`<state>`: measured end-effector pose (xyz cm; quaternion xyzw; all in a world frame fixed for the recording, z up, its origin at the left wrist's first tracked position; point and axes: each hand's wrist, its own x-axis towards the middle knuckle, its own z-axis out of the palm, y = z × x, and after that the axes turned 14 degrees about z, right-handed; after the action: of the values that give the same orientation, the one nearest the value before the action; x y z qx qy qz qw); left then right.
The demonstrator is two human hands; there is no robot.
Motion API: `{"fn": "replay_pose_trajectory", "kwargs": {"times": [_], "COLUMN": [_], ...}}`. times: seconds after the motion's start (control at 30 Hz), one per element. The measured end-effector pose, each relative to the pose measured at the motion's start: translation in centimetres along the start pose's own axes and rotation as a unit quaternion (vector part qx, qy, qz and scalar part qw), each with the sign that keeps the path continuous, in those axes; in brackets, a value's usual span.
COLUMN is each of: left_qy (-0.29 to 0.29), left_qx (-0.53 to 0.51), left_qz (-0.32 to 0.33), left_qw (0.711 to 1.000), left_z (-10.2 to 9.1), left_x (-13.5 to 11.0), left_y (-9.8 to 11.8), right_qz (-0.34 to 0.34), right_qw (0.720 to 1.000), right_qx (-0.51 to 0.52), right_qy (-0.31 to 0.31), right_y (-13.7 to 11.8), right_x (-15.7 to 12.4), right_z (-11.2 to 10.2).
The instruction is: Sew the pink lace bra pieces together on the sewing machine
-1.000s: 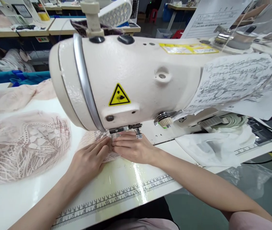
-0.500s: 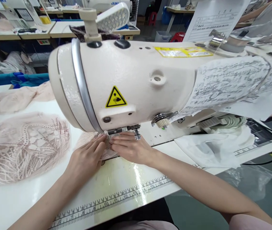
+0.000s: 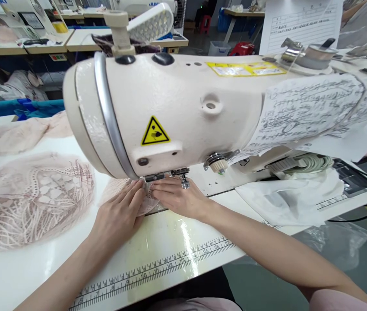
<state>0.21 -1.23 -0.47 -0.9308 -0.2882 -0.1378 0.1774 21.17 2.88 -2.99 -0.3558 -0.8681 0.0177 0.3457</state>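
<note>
A piece of pale pink lace [image 3: 147, 204] lies under the head of a white sewing machine [image 3: 177, 108], partly covered by both hands. My left hand [image 3: 120, 209] rests flat on the lace to the left of the needle area, fingers stretched forward and its thumb hidden. From the right, my right hand [image 3: 178, 198] presses on the same lace, its fingers extended and lying close together. The fingertips of both hands come close to each other beneath the machine head, which hides the needle and presser foot.
More pink lace fabric [image 3: 34, 198] is heaped on the left of the table. White cloth [image 3: 293, 201] lies on the right beside the machine. A printed ruler strip [image 3: 151, 274] runs along the front edge. Handwritten papers [image 3: 306, 112] hang on the machine arm.
The lace has shifted slightly under the hands, and more of it shows between them. My left hand has moved a little to the right; my right hand stays nearly in place.
</note>
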Motion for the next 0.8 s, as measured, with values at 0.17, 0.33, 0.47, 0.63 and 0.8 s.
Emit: {"fn": "replay_pose_trajectory", "kwargs": {"times": [0.17, 0.33, 0.47, 0.63, 0.8], "left_qy": [0.012, 0.006, 0.000, -0.007, -0.013], "left_qx": [-0.008, 0.003, 0.001, 0.002, -0.006], "left_qz": [0.008, 0.022, 0.023, 0.018, 0.005], "left_qw": [1.000, 1.000, 1.000, 1.000, 1.000], "left_z": [0.14, 0.21, 0.28, 0.44, 0.54], "left_x": [-0.10, -0.03, 0.03, 0.07, 0.14], "left_y": [0.08, 0.15, 0.18, 0.24, 0.15], "right_qz": [0.008, 0.024, 0.051, 0.090, 0.107], "right_qw": [0.999, 0.998, 0.993, 0.989, 0.990], "right_qx": [-0.032, -0.059, -0.100, -0.100, -0.066], "right_qy": [0.025, 0.008, -0.019, -0.056, -0.069], "right_y": [0.07, 0.06, 0.02, 0.19, 0.40], "right_x": [0.04, 0.14, 0.00, -0.12, 0.21], "right_z": [-0.21, -0.61, -0.71, -0.53, -0.56]}}
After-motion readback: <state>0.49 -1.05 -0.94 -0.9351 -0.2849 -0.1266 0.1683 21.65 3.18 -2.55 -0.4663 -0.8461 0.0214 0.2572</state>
